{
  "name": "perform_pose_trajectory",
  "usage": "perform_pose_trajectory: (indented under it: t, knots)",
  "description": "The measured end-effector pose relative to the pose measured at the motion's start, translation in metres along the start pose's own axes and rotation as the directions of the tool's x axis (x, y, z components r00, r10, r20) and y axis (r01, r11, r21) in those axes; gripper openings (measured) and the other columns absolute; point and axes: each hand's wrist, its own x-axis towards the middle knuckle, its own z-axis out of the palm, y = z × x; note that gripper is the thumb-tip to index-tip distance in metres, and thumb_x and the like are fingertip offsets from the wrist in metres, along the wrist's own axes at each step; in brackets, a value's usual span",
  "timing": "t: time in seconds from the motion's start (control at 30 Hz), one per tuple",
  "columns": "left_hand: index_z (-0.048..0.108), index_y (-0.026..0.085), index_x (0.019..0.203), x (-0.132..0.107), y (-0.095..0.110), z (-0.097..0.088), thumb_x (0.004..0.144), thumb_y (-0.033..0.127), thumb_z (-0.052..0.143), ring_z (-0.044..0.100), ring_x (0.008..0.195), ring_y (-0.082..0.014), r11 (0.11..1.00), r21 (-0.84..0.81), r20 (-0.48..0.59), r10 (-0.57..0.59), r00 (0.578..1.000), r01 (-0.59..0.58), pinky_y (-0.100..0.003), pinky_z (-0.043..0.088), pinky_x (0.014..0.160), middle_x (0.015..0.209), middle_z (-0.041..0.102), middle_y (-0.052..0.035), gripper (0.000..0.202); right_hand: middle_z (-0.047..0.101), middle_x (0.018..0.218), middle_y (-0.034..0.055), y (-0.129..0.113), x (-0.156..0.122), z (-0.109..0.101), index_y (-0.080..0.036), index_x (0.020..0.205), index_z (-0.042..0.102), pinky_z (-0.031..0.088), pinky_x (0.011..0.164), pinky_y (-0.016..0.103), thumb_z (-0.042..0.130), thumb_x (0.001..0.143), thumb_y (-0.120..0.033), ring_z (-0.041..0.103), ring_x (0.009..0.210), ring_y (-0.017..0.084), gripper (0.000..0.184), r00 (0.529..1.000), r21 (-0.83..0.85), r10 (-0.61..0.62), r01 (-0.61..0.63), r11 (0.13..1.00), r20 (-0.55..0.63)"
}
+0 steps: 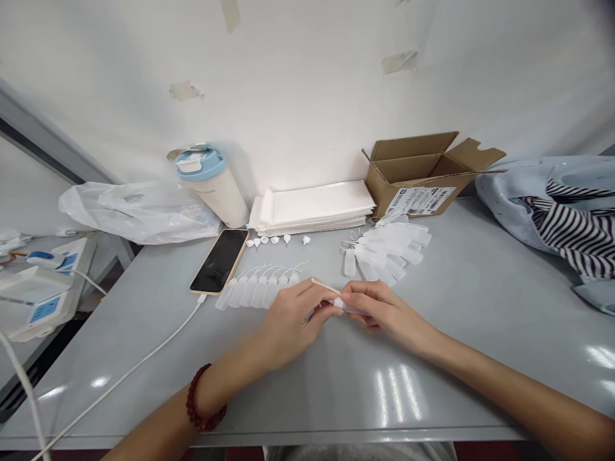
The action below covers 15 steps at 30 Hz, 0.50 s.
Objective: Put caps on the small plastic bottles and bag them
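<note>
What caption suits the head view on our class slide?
Left hand and right hand pinch a small white part over a grey table, near a row of translucent pieces.

From over here I've got my left forearm point(235, 374) angling in from lower left, right forearm point(485, 368) from lower right. Left hand point(294, 315) and right hand point(387, 312) pretty much meet tip to tip, backs up, each in a tight little pinch grip.
</note>
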Motion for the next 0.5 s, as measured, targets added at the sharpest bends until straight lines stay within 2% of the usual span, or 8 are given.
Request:
perform_pose_trajectory:
  t: [0.1, 0.2, 0.33, 0.43, 0.5]
  knots:
    - [0.065, 0.018, 0.082, 0.0, 0.0, -0.002, 0.084, 0.019, 0.059, 0.06, 0.072, -0.0142, 0.999, -0.034, 0.005, -0.013, 1.0, 0.013, -0.025, 0.048, 0.067, 0.08, 0.068, -0.003, 0.007, 0.03, 0.054, -0.0074, -0.001, 0.0, 0.0, -0.018, 0.063, 0.045, 0.019, 0.046, 0.023, 0.05, 0.084, -0.04, 0.026, 0.047, 0.007, 0.031, 1.0, -0.011, -0.007, 0.007, 1.0, -0.002]
    - [0.066, 0.019, 0.083, 0.002, 0.005, -0.005, 0.081, 0.025, 0.063, 0.062, 0.073, -0.0149, 0.968, -0.168, 0.077, -0.174, 0.982, 0.185, -0.025, 0.051, 0.066, 0.081, 0.068, -0.0027, 0.007, 0.031, 0.055, -0.007, -0.002, -0.001, 0.001, -0.017, 0.064, 0.048, 0.021, 0.046, 0.023, 0.051, 0.083, -0.04, 0.027, 0.049, 0.007, 0.03, 0.999, -0.039, -0.022, 0.021, 0.999, -0.028]
    - [0.066, 0.018, 0.08, 0.004, 0.011, -0.008, 0.085, 0.036, 0.056, 0.063, 0.066, -0.0145, 0.872, -0.279, 0.205, -0.354, 0.913, 0.401, -0.023, 0.051, 0.061, 0.071, 0.066, -0.0012, 0.021, 0.036, 0.059, -0.0055, -0.002, -0.004, 0.002, -0.017, 0.068, 0.053, 0.025, 0.049, 0.023, 0.049, 0.085, -0.038, 0.03, 0.053, 0.008, 0.027, 0.995, -0.126, -0.081, 0.073, 0.989, -0.06]
    - [0.062, 0.017, 0.075, 0.005, 0.012, -0.009, 0.087, 0.039, 0.051, 0.061, 0.06, -0.0135, 0.843, -0.289, 0.271, -0.383, 0.883, 0.454, -0.022, 0.048, 0.056, 0.064, 0.06, 0.0003, 0.027, 0.039, 0.06, -0.005, -0.001, -0.005, 0.003, -0.017, 0.07, 0.055, 0.026, 0.051, 0.023, 0.047, 0.087, -0.036, 0.033, 0.055, 0.009, 0.026, 0.991, -0.191, -0.114, 0.1, 0.977, -0.068]
    - [0.061, 0.016, 0.074, 0.005, 0.012, -0.008, 0.087, 0.036, 0.051, 0.06, 0.06, -0.0124, 0.843, -0.285, 0.29, -0.377, 0.88, 0.456, -0.021, 0.047, 0.056, 0.063, 0.058, 0.0013, 0.026, 0.038, 0.058, -0.0053, -0.001, -0.004, 0.003, -0.017, 0.068, 0.054, 0.026, 0.051, 0.024, 0.047, 0.087, -0.035, 0.033, 0.054, 0.009, 0.027, 0.989, -0.224, -0.131, 0.112, 0.968, -0.072]
